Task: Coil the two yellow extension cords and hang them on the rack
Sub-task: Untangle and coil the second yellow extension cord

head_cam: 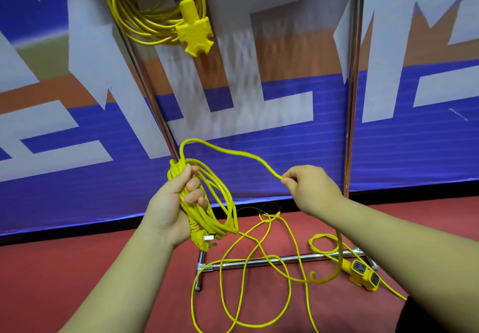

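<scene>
While loose cord [340, 251] litters red floor [103, 268], blue banner [259, 156], chrome rack [353, 99]

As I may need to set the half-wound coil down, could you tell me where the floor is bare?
The red floor left of the rack's foot, below the banner, is bare. Right of the foot it is crowded: loose cord loops over the base bar, beside the socket block.

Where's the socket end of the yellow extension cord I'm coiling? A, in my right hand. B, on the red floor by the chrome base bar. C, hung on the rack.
B: the yellow socket block lies on the red floor by the chrome base bar; the right hand only pinches the cord.
</scene>
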`<state>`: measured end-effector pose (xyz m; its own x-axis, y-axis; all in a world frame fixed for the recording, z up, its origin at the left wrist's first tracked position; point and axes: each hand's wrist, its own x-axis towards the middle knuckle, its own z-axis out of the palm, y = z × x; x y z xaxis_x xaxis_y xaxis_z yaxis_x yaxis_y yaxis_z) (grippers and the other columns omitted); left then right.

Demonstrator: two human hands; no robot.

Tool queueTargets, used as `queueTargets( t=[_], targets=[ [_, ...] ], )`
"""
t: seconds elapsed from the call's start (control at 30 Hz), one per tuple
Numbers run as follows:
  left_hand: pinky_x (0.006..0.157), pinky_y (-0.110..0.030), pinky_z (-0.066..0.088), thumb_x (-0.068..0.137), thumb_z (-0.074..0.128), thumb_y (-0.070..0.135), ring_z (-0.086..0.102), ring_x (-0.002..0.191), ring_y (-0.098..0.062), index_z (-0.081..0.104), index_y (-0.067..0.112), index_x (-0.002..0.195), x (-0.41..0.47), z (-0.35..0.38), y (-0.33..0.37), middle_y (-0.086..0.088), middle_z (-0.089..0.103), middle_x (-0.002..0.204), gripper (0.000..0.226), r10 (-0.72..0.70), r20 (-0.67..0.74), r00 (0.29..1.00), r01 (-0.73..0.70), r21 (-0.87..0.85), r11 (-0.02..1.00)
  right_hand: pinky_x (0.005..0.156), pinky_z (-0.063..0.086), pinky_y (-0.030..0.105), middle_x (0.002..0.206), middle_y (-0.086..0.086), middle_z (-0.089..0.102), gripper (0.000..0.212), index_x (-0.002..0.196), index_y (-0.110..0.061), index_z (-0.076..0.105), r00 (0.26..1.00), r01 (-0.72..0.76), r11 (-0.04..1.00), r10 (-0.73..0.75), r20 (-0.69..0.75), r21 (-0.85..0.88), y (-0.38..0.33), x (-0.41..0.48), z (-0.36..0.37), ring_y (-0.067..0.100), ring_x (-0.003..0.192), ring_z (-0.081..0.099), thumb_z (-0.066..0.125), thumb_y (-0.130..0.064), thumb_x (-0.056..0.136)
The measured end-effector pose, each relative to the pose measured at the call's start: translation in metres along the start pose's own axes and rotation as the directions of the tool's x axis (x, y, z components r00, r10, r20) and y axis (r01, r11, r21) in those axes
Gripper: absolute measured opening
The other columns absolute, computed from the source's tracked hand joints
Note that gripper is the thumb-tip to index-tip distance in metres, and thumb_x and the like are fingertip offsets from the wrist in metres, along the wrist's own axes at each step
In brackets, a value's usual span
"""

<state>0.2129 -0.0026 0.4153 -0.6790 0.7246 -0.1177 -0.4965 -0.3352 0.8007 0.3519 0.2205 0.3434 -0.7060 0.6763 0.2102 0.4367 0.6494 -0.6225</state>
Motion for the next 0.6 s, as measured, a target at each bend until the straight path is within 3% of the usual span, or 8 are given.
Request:
queueTargets(
  t=[0.1,0.2,0.3,0.4,0.5,0.6],
  targets=[
    [0.041,-0.017,0.044,0.090,0.055,0.029,0.037,0.036,-0.002,0.061,0.018,0.086,-0.006,0.009,0.001,0.008,0.038,0.056,0.013,0.039,0.039,0.998,-0.039,-0.007,0.999,0.062,0.048,0.033,0.088,0.005,0.068,0.022,0.091,-0.020,0.070,0.988,-0.010,0.981,0.040,0.150,-0.195,0.006,0.002,0.009,0.030,0.082,0.063,0.052,-0.030,0.099],
    [0.043,-0.018,0.045,0.090,0.055,0.029,0.038,0.037,-0.002,0.061,0.019,0.086,-0.008,0.010,0.003,0.008,0.039,0.058,0.012,0.082,0.054,0.995,-0.082,0.002,0.997,0.070,0.057,0.038,0.091,0.007,0.071,0.022,0.094,-0.018,0.071,0.934,0.153,0.933,-0.029,0.357,-0.326,-0.002,-0.008,0.014,0.031,0.086,0.066,0.052,-0.028,0.098],
    [0.048,-0.020,0.050,0.089,0.056,0.030,0.045,0.044,-0.003,0.059,0.020,0.087,-0.005,0.006,0.005,0.008,0.044,0.061,0.011,0.108,0.024,0.994,-0.109,0.037,0.993,0.076,0.054,0.036,0.093,0.000,0.070,0.025,0.095,-0.019,0.069,0.831,0.340,0.899,-0.150,0.535,-0.276,-0.018,-0.023,0.009,0.026,0.091,0.064,0.052,-0.037,0.099],
    [0.060,-0.026,0.058,0.091,0.057,0.029,0.060,0.056,-0.009,0.060,0.019,0.086,0.000,0.002,-0.001,0.006,0.054,0.064,0.012,0.117,-0.035,0.992,-0.113,0.112,0.987,0.075,0.051,0.036,0.091,-0.001,0.067,0.027,0.096,-0.018,0.067,0.729,0.471,0.868,-0.280,0.624,-0.160,-0.036,-0.038,-0.001,0.021,0.085,0.059,0.053,-0.041,0.099],
    [0.072,-0.037,0.061,0.099,0.053,0.024,0.067,0.067,-0.019,0.060,0.014,0.089,0.003,0.001,-0.016,-0.001,0.059,0.068,0.016,0.134,-0.057,0.989,-0.120,0.206,0.971,0.076,0.041,0.025,0.101,-0.003,0.065,0.023,0.114,-0.019,0.069,0.661,0.569,0.822,-0.427,0.616,-0.041,-0.049,-0.051,-0.014,0.015,0.090,0.057,0.056,-0.025,0.096],
    [0.078,-0.045,0.059,0.100,0.053,0.020,0.068,0.073,-0.027,0.058,0.010,0.092,0.003,0.007,-0.031,-0.009,0.061,0.073,0.014,0.144,-0.056,0.988,-0.121,0.301,0.946,0.083,0.042,0.024,0.112,-0.001,0.063,0.051,0.134,-0.022,0.062,0.632,0.631,0.776,-0.498,0.593,-0.020,-0.054,-0.056,-0.020,0.017,0.103,0.057,0.050,-0.006,0.086]
  ],
)
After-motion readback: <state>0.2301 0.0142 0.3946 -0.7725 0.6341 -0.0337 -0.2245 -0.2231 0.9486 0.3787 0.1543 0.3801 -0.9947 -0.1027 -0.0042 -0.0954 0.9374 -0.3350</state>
